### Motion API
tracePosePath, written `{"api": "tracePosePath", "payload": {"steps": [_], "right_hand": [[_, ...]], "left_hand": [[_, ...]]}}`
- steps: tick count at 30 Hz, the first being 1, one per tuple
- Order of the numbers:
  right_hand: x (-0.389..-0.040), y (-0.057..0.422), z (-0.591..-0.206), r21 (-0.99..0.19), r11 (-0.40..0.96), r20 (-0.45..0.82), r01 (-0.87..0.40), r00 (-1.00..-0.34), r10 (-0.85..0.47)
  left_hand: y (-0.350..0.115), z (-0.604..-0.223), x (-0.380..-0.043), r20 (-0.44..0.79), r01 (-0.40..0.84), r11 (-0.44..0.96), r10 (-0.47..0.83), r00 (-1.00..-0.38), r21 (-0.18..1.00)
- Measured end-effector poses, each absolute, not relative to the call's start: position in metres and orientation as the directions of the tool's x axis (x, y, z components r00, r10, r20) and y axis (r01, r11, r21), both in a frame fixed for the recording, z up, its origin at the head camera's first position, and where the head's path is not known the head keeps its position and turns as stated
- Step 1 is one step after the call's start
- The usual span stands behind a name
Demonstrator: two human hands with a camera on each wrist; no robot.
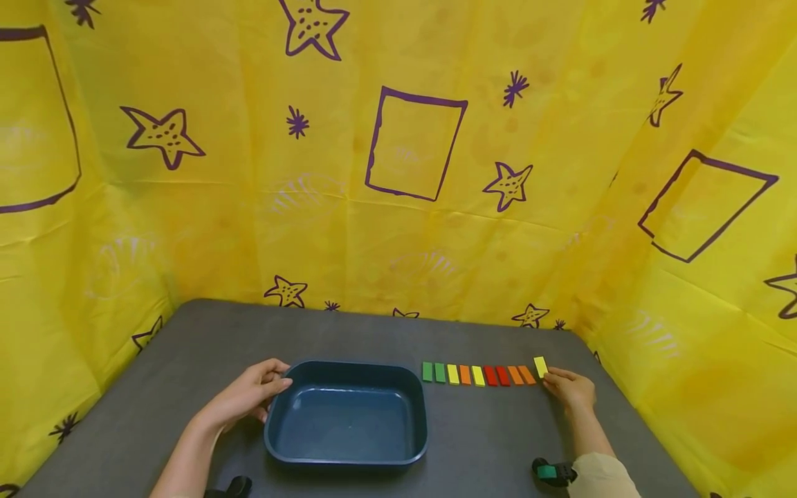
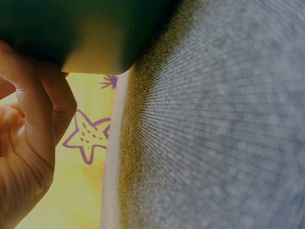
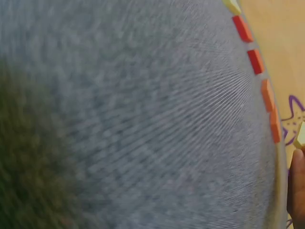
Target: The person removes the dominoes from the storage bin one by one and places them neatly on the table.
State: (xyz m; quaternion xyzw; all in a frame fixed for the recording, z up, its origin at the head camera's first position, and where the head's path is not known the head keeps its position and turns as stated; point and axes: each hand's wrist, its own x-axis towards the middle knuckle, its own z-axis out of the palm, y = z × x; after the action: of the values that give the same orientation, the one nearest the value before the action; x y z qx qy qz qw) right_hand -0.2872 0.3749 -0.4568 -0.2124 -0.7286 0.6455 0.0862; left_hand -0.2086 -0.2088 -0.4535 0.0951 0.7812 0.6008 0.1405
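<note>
On the dark grey table stands a dark blue rectangular basin [image 1: 349, 425] with rounded corners, nothing in it. My left hand [image 1: 249, 391] grips its left rim near the far corner; the left wrist view shows the fingers [image 2: 38, 105] bent against the basin's underside edge. Away to the right, my right hand [image 1: 571, 391] pinches a flat yellow block [image 1: 539, 366] between thumb and fingertips. That block is at the right end of a row of small coloured blocks, just beyond an orange block [image 1: 526, 375]. In the right wrist view only part of the hand and the yellow block [image 3: 300, 136] appear, at the right edge.
The row runs left from there: orange, red [image 1: 497, 376], yellow, orange, yellow, then green blocks [image 1: 433, 372] close to the basin's right side. Yellow cloth [image 1: 349, 242] printed with purple stars and frames hangs behind the table [image 1: 299, 332] and along both sides.
</note>
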Motion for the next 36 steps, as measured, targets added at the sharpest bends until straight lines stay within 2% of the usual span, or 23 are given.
{"api": "tracePosePath", "payload": {"steps": [8,21,31,36], "right_hand": [[-0.287,0.378,-0.469,-0.956,0.179,-0.114,0.231,-0.860,0.498],[-0.289,0.384,-0.478,-0.865,0.430,-0.015,0.261,-0.868,0.496],[-0.288,0.386,-0.476,-0.856,0.453,-0.019,0.249,-0.891,0.453],[-0.286,0.387,-0.474,-0.894,0.368,-0.050,0.255,-0.874,0.483]], "left_hand": [[-0.206,-0.452,-0.207,-0.102,-0.018,0.254,0.323,-0.941,0.967],[-0.205,-0.452,-0.207,-0.114,-0.028,0.263,0.319,-0.941,0.964],[-0.204,-0.451,-0.207,-0.119,-0.032,0.268,0.314,-0.942,0.963],[-0.204,-0.451,-0.207,-0.116,-0.028,0.266,0.319,-0.941,0.964]]}}
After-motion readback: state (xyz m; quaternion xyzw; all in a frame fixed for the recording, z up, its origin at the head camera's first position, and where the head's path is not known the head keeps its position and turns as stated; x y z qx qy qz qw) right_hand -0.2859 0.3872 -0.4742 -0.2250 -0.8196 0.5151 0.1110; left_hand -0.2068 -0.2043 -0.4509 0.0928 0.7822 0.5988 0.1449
